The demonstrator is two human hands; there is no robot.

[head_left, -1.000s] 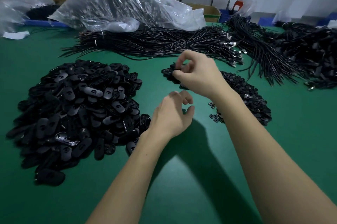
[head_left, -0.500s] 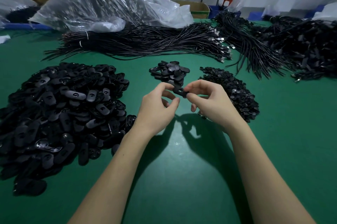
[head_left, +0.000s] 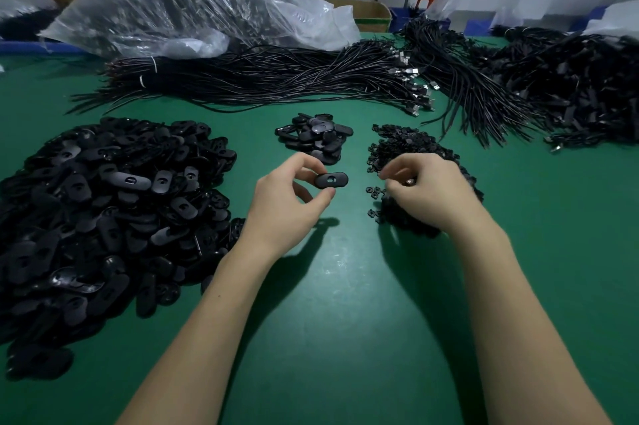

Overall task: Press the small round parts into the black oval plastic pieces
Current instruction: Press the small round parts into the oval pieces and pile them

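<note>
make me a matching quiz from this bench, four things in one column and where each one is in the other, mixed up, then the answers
Things:
1. black oval piece
2. big heap of oval pieces
3. pile of small round parts
4. clear plastic bag

Places:
A. under the right hand
B. at the back, behind the cable bundle
C. pinched in the left hand
D. on the green table, far left

Pairs: 1-C, 2-D, 3-A, 4-B
</note>
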